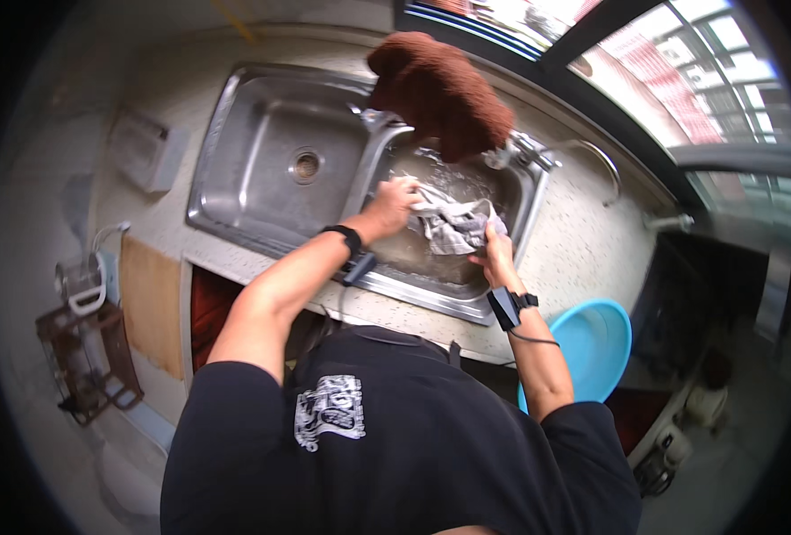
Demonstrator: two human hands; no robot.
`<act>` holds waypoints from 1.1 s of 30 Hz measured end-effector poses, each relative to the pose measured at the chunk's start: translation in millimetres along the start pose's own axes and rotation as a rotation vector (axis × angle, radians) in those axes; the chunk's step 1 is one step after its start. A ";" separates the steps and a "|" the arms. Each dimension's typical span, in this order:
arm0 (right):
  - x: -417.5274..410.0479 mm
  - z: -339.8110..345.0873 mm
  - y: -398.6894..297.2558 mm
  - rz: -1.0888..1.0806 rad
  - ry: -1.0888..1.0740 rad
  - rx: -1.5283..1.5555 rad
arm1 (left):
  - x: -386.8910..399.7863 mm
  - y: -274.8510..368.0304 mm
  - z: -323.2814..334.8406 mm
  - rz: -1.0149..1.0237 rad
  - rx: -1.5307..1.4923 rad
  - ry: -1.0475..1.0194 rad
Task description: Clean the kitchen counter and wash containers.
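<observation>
A wet, light grey and white cloth is stretched between my two hands over the right sink basin. My left hand grips its upper left end, and my right hand grips its right end. Cloudy water stands in that basin, with ripples and foam near the back. A reddish-brown towel is draped over the back of the sink at the faucet, hiding part of it.
The left steel basin has a round drain. Right of the sink a curved metal spout rises by the window. A light blue plastic basin is beside my right forearm. On the left are a whitish box and a wooden board.
</observation>
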State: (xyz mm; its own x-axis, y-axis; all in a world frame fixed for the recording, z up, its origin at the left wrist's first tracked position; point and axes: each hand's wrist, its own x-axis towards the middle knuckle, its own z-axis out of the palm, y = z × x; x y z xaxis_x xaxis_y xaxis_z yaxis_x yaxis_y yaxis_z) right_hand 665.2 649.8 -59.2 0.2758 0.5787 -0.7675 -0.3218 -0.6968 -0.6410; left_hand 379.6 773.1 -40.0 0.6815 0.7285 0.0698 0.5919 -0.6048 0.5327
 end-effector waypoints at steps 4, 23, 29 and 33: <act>57.1 -37.7 23.8 -0.031 0.103 -0.321 | -12.9 -31.9 -22.4 0.146 0.002 -0.091; 89.8 34.1 70.7 -0.500 -0.046 -1.058 | 52.8 -12.0 127.5 -0.403 -0.053 -0.704; 52.6 30.0 -10.2 -0.159 -0.208 -0.508 | 20.7 -43.0 98.2 -0.466 0.017 -0.660; 56.0 -21.6 -33.5 -0.234 -0.152 0.062 | 43.9 -20.4 81.3 -0.352 0.073 -0.627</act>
State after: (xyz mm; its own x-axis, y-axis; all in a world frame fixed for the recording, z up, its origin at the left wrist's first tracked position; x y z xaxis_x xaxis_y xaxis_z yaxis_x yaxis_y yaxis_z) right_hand 711.0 696.4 -80.5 0.2115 0.7811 -0.5876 -0.3217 -0.5120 -0.7964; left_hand 432.4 791.3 -116.4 0.5506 0.5755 -0.6046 0.8343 -0.4039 0.3753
